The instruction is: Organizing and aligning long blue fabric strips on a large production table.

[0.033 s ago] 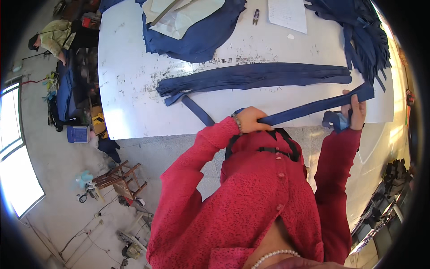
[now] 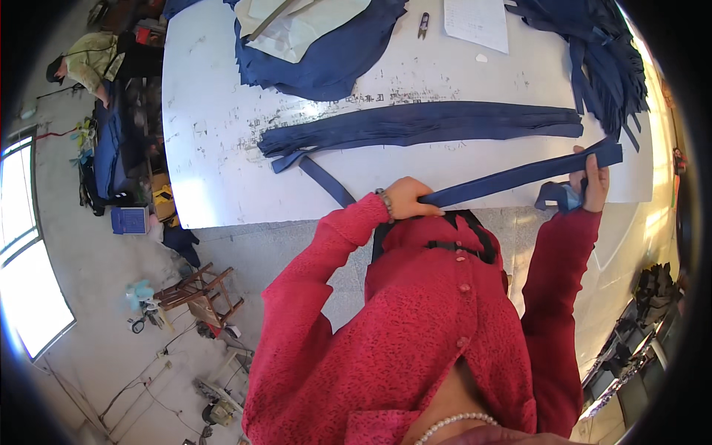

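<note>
A narrow navy fabric strip (image 2: pixel 508 178) is stretched along the near edge of the white table (image 2: pixel 215 141). My left hand (image 2: pixel 408 199) pinches its left part, fingers partly hidden beneath. At the right, my right hand (image 2: pixel 593 184) grips the strip near its far end, thumb on top. A folded loop of navy fabric with a lighter blue patch (image 2: pixel 569 197) hangs beside that palm. Another length of strip (image 2: pixel 326 182) runs from the left hand up to a long bundle of navy strips (image 2: pixel 423 124) lying just beyond.
Stacked navy fabric pieces (image 2: pixel 326 83) with pale paper on top lie at the far left. Small thread snips (image 2: pixel 423 26) and a written sheet (image 2: pixel 476 24) are at the back. More loose strips (image 2: pixel 608 67) heap up at far right. A wooden stool (image 2: pixel 200 293) stands on the floor; another person (image 2: pixel 89 63) works far left.
My left hand has shifted slightly left and my right hand slightly right, with the strip still held between them.
</note>
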Demonstrator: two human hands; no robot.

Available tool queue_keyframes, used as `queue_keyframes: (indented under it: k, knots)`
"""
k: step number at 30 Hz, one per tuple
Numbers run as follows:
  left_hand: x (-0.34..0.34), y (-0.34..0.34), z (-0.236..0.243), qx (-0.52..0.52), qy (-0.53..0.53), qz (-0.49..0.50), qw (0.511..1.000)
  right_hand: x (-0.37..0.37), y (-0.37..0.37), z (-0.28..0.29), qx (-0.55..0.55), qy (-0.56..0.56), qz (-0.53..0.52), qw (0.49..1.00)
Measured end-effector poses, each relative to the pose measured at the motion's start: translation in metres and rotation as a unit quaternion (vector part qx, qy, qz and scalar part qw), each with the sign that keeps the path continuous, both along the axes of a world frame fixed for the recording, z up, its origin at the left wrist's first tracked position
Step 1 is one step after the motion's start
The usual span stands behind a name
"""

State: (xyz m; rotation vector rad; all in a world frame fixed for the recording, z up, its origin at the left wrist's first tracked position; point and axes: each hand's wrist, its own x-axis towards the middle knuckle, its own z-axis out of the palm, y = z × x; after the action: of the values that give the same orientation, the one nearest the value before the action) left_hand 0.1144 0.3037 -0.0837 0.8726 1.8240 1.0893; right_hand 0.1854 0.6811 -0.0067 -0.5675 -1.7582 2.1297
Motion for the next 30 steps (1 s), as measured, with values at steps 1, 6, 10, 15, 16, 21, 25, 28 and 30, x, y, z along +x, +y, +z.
queue_keyframes:
  k: [1,6,10,15,16,21,25,28,30]
  knots:
    - [0.001,-0.012,-0.006,-0.055,-0.017,-0.021,0.998,0.004,0.02,-0.014,-0.012,0.016,0.002,1.0]
    - [-0.002,-0.079,-0.045,-0.217,0.057,-0.057,0.973,0.017,0.099,-0.081,-0.12,-0.044,-0.187,0.974]
    - [-0.022,-0.139,-0.07,-0.325,0.093,-0.042,0.94,0.035,0.15,-0.15,-0.114,-0.117,-0.258,0.952]
    - [-0.036,-0.198,-0.103,-0.458,0.173,-0.121,0.863,0.046,0.207,-0.208,-0.085,-0.194,-0.217,0.953]
    - [-0.036,-0.206,-0.109,-0.478,0.153,-0.117,0.857,0.039,0.213,-0.218,-0.068,-0.188,-0.228,0.953]
    - [-0.052,-0.209,-0.138,-0.58,0.203,-0.129,0.778,0.004,0.232,-0.249,-0.095,-0.155,-0.274,0.944]
    - [-0.073,-0.208,-0.156,-0.614,0.172,0.022,0.77,-0.008,0.254,-0.265,-0.098,-0.187,-0.257,0.943]
    - [-0.084,-0.209,-0.173,-0.629,0.226,0.051,0.742,-0.017,0.267,-0.292,-0.07,-0.271,-0.282,0.918]
    - [-0.085,-0.198,-0.177,-0.644,0.241,0.082,0.722,-0.024,0.267,-0.302,-0.04,-0.278,-0.292,0.914]
